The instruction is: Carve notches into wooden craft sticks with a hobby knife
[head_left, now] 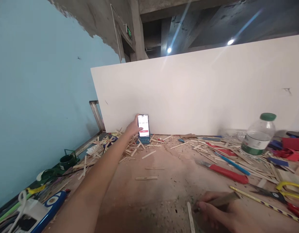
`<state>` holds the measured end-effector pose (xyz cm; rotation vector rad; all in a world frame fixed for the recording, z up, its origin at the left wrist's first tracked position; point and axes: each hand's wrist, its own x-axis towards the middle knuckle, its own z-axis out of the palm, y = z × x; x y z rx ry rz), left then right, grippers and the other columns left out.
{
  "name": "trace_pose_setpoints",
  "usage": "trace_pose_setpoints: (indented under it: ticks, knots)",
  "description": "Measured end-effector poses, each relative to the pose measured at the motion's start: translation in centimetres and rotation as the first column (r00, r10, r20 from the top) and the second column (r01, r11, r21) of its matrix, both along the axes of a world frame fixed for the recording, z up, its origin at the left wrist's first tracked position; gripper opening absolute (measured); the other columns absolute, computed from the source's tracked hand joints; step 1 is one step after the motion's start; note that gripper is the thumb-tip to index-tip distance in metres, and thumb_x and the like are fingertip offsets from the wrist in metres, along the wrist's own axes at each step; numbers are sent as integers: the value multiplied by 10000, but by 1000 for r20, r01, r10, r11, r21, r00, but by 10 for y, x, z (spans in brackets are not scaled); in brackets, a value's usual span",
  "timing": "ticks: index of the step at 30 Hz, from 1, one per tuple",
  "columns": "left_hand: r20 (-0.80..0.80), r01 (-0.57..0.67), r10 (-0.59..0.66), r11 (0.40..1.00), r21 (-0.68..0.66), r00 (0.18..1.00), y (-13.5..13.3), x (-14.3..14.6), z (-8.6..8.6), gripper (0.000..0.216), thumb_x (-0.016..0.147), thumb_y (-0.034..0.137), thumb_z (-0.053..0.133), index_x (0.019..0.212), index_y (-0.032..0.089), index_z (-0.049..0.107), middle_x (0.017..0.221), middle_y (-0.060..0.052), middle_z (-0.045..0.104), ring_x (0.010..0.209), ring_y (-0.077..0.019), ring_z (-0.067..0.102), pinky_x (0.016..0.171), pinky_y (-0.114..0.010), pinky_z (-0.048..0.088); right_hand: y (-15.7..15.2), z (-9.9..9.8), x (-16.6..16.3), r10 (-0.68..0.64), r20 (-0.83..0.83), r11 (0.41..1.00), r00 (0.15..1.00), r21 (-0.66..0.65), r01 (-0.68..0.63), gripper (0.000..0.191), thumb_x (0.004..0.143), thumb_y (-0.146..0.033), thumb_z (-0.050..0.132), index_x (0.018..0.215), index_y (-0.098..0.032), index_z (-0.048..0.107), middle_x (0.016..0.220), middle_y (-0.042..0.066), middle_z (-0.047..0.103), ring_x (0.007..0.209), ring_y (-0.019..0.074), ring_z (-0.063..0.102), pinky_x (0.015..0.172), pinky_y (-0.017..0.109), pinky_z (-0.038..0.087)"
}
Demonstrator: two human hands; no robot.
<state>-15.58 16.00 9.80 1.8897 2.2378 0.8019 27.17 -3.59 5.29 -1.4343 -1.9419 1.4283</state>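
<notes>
My left hand [134,126] reaches far forward and grips the left edge of a phone [146,124], its thumb on the lit screen. The phone stands upright on a blue stand [144,140] and shows timer digits with a red button below. Close to me at the lower right, my right hand [214,210] is closed around a short brown wooden-looking piece [224,199]. Its other end is hidden in my fingers, so its kind is unclear. Just left of that hand lies a wooden craft stick [190,216]. Another craft stick [146,178] lies flat mid-table.
A red-handled knife [228,173], blue pen [233,163], patterned pencil [263,203] and scissors [277,195] lie on the right. Behind them stands a green-capped bottle [258,136] among loose sticks. A white board [188,97] closes off the back. A power strip [49,208] lies front left.
</notes>
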Motion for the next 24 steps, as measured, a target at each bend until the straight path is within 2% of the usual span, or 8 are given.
trace_pose_setpoints:
  ticks: [4,8,12,15,17,18,21,24]
  knots:
    - [-67,-4,6,1000,18,998,-25,5,18,447,1100,410,769,1473,186,666,1461,-130,698,1239,-293,738,1056,-520,666,-4,-5,-4,-31,-106,999,994,-39,27,618,828,-838,749,685,-240,681,674,34,623,622,194,538,629,327,505]
    - [-145,11,0,997,76,989,-64,28,29,427,1110,435,756,1450,187,682,1444,-127,703,1229,-286,736,1046,-511,669,-1,-15,-8,-36,-174,999,984,-33,31,671,742,-892,769,740,-225,691,680,30,632,652,199,580,676,340,523]
    - [-249,212,-191,975,64,949,-136,76,19,329,1121,439,741,1316,173,730,1309,-100,750,1124,-244,754,991,-458,677,3,-20,-9,-24,-223,999,974,-27,19,699,707,-898,803,770,-208,710,682,40,667,639,194,586,667,345,522]
    - [-330,460,-438,888,-14,836,-207,120,-2,256,1120,391,740,1001,164,747,945,-14,753,839,-172,725,807,-342,635,4,-21,-9,-23,-252,1000,968,-16,20,700,717,-899,807,749,-207,700,674,39,667,632,191,589,654,344,516]
    - [-400,621,-583,783,-43,708,-248,147,-17,306,1064,379,797,832,198,710,836,0,733,783,-187,709,739,-335,568,3,-21,-8,-19,-265,1000,964,2,20,693,737,-891,810,711,-211,681,664,31,650,631,187,591,654,344,518]
    - [-436,675,-622,737,-46,650,-263,157,-25,294,1058,381,800,841,207,703,860,-3,741,791,-200,708,744,-359,550,3,-21,-7,-13,-269,1000,963,10,17,692,745,-889,812,705,-211,679,661,25,644,628,184,591,653,345,520]
    - [-523,790,-693,610,-61,495,-285,178,-46,313,1034,497,834,982,208,726,1006,-18,781,848,-212,722,702,-375,496,3,-21,-4,15,-277,999,961,35,-5,652,822,-845,814,741,-211,680,683,3,648,642,170,606,677,341,545]
    - [-568,830,-707,553,-75,421,-282,184,-61,337,1057,525,808,1078,200,722,1148,-49,788,971,-231,751,755,-385,517,3,-24,-1,52,-275,998,960,50,-40,538,968,-708,792,815,-205,679,720,-26,652,666,151,626,708,329,571]
